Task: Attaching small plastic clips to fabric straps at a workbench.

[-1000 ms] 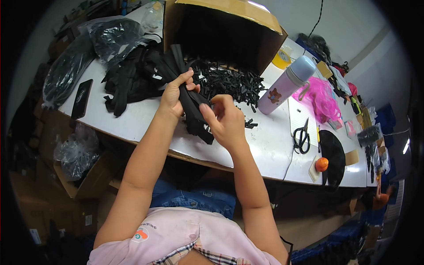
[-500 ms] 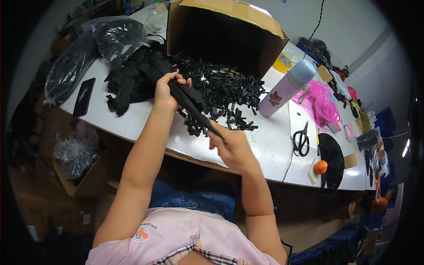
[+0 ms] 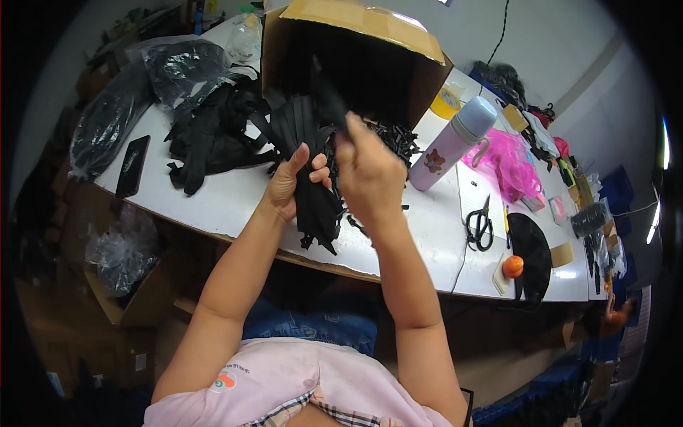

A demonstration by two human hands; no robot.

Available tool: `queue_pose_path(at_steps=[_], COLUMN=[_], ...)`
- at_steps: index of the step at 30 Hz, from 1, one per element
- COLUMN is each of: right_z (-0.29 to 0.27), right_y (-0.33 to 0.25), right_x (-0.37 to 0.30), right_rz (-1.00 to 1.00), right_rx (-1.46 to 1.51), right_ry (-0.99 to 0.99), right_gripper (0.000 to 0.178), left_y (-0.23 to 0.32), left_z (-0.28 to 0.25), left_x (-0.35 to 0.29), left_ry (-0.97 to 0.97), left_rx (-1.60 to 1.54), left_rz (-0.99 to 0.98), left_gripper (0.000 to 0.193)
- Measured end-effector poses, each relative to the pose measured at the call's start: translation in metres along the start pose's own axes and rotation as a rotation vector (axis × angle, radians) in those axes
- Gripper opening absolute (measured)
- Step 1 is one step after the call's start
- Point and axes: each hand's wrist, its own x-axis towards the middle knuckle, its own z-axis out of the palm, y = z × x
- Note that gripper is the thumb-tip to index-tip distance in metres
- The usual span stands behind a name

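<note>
My left hand (image 3: 293, 186) is closed round a bundle of black fabric strips (image 3: 316, 206), its thumb pointing up along them. The lower ends of the bundle hang free over the table's near side, and the upper ends fan out toward the carton. Just to the right, my right hand (image 3: 373, 174) is a closed fist with a dark, motion-blurred strip (image 3: 329, 96) rising from it in front of the carton's opening. Behind both hands lies a pile of small black pieces (image 3: 398, 146), partly hidden. More black strips (image 3: 213, 142) lie loose to the left.
An open cardboard carton (image 3: 356, 28) stands at the back. To its right are a lilac bottle (image 3: 448, 149), yellow tape (image 3: 446, 103), a pink plastic bag (image 3: 509, 171), black scissors (image 3: 480, 226) and an orange round object (image 3: 513, 267). A phone (image 3: 133, 166) and filled clear bags (image 3: 114, 117) lie left.
My right hand has moved up and away, swinging a dark strip toward the carton. My left hand has come lower and nearer, with the bundle now hanging down from it.
</note>
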Motion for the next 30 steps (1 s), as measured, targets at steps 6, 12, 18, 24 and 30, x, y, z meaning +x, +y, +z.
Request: queue_pose_path(at_steps=[6,12,18,24,30], right_z=[0.009,-0.012,-0.025,-0.032,-0.025], right_y=[-0.009,-0.009,-0.020,-0.022,-0.018], right_x=[-0.055,-0.059,-0.049,-0.076,-0.099], right_rz=[-0.060,0.091,0.866,1.097,1.054], right_rx=[-0.305,0.126,1.261,1.292,1.389], right_ry=[-0.315,-0.282,-0.428,-0.500,-0.414], right_gripper=[0.032,0.054,0.039,0.030,0.026], left_y=[0.016,0.011,-0.018,-0.035,-0.044], left_z=[0.005,0.023,0.041,0.033,0.007], left_x=[-0.003,-0.017,-0.069,-0.091,-0.106], left_ry=[0.132,0.277,0.034,0.015,0.184], left_rx=[0.163,0.452,0.737,0.622,0.628], left_rz=[-0.025,0.091,-0.178,-0.284,-0.249], left_gripper=[0.029,0.011,0.022,0.020,0.008])
